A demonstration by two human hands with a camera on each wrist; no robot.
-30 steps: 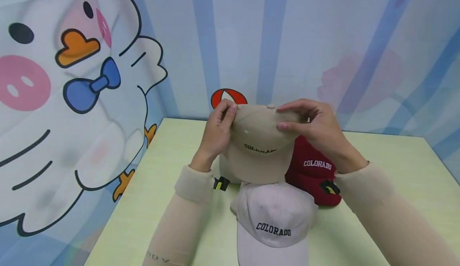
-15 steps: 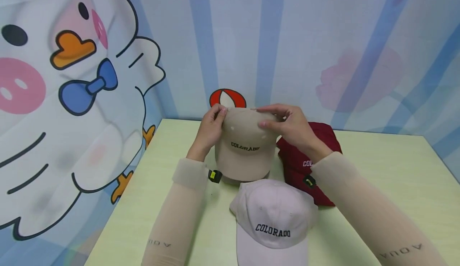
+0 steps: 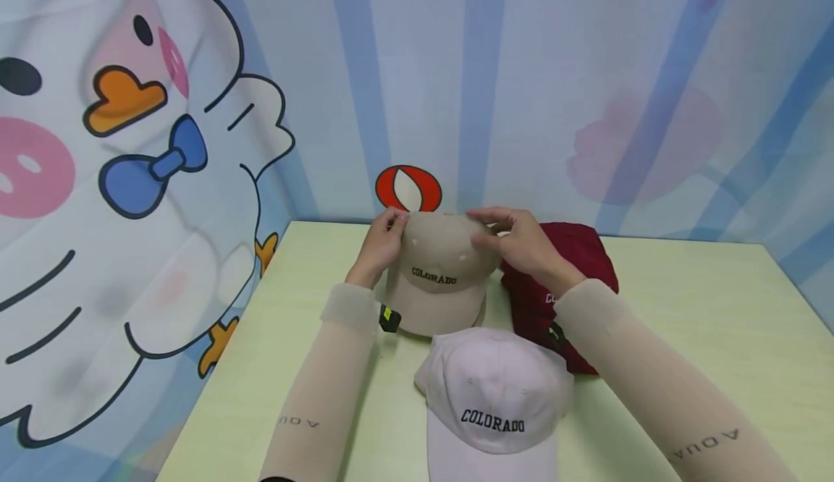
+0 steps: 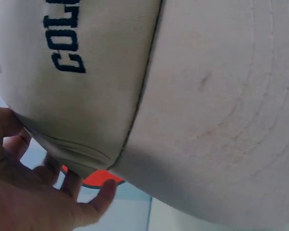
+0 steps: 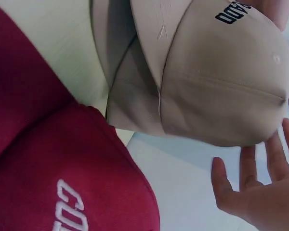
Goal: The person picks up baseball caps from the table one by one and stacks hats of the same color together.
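A beige baseball cap (image 3: 433, 254) with dark COLORADO lettering sits upright, brim toward me, at the back of the table. Under it, the right wrist view shows part of a second beige cap (image 5: 127, 98). My left hand (image 3: 378, 248) pinches the upper cap's left side near the top, its other fingers behind the fabric. On the opposite side, my right hand (image 3: 529, 248) holds the crown with thumb in front and fingers at the back. A dark red cap (image 3: 582, 258) lies partly behind my right wrist. Nearest me rests a pale pinkish-white cap (image 3: 498, 373).
A pale yellow-green table (image 3: 704, 315) carries the caps. Behind it hangs a blue-striped cloth backdrop (image 3: 534, 106), with a large cartoon bird (image 3: 215, 250) on the left side.
The upper beige cap has moved left and down, over the lower one, with both hands following it. More of the red cap's crown shows now. The pale cap has stayed put.
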